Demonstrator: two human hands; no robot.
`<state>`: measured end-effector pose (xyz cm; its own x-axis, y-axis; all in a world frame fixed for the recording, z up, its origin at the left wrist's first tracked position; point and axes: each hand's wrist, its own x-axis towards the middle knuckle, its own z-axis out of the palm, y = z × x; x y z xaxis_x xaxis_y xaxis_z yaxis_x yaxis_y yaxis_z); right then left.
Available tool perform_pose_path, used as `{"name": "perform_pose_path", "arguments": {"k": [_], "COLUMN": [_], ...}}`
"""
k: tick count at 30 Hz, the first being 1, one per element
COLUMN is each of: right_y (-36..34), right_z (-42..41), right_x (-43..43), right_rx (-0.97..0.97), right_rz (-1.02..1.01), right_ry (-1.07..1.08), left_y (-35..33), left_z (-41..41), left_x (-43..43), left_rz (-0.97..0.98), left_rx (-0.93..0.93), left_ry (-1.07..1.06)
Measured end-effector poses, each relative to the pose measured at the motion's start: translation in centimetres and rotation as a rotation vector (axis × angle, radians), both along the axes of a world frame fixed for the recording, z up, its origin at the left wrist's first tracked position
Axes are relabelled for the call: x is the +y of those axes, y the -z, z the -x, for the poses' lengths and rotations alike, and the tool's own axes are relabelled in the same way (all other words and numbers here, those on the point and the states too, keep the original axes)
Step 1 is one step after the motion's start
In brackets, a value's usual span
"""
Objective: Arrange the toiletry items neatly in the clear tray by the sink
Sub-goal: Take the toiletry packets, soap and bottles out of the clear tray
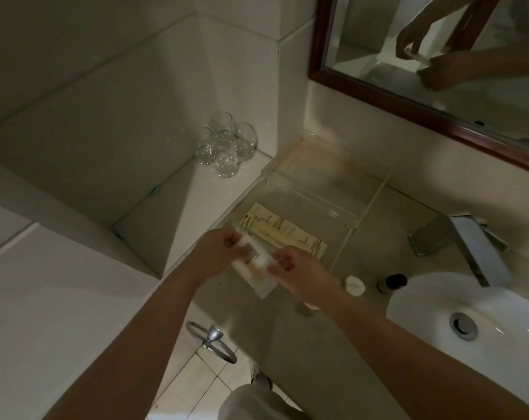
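The clear tray (366, 207) sits on the counter between the wall ledge and the sink. Pale yellow sachets (283, 230) lie flat inside its near part. Over the tray's front corner, my left hand (217, 253) and my right hand (299, 268) both hold white toiletry packets (258, 269), which I grip from opposite ends. A small round white item (354, 285) and a little dark bottle (392, 283) rest on the counter to the right of the tray. Another small item (307, 307) peeks out under my right wrist.
Clear drinking glasses (227, 145) stand bunched on the tiled ledge at the back left. The white sink basin (439, 304) and chrome faucet (469, 241) are at the right. A wood-framed mirror (378, 89) hangs above. A towel ring (211, 339) juts out below the counter.
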<state>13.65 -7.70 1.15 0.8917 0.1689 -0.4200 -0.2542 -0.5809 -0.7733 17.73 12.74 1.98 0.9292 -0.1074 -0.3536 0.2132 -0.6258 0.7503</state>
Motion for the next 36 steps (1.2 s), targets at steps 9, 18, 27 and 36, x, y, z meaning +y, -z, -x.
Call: {"name": "perform_pose_path", "arguments": {"k": [9, 18, 27, 36], "right_y": [-0.3, 1.6, 1.2, -0.3], "right_z": [-6.4, -9.7, -9.6, -9.3], "right_x": [-0.6, 0.4, 0.2, -1.8], "right_rx": [0.007, -0.022, 0.109, 0.473], "right_rz": [0.057, 0.126, -0.269, -0.694], "right_ry": [0.209, 0.245, 0.479, 0.614], "left_y": [-0.4, 2.4, 1.3, -0.3], "left_z": [-5.5, -8.4, -9.7, -9.7], "left_x": [-2.6, -1.0, -0.7, -3.3], "left_rz": [0.189, 0.131, 0.2, 0.336], "left_rx": [-0.056, -0.083, -0.013, -0.099], "left_ry": [-0.234, -0.223, -0.127, -0.05]}}
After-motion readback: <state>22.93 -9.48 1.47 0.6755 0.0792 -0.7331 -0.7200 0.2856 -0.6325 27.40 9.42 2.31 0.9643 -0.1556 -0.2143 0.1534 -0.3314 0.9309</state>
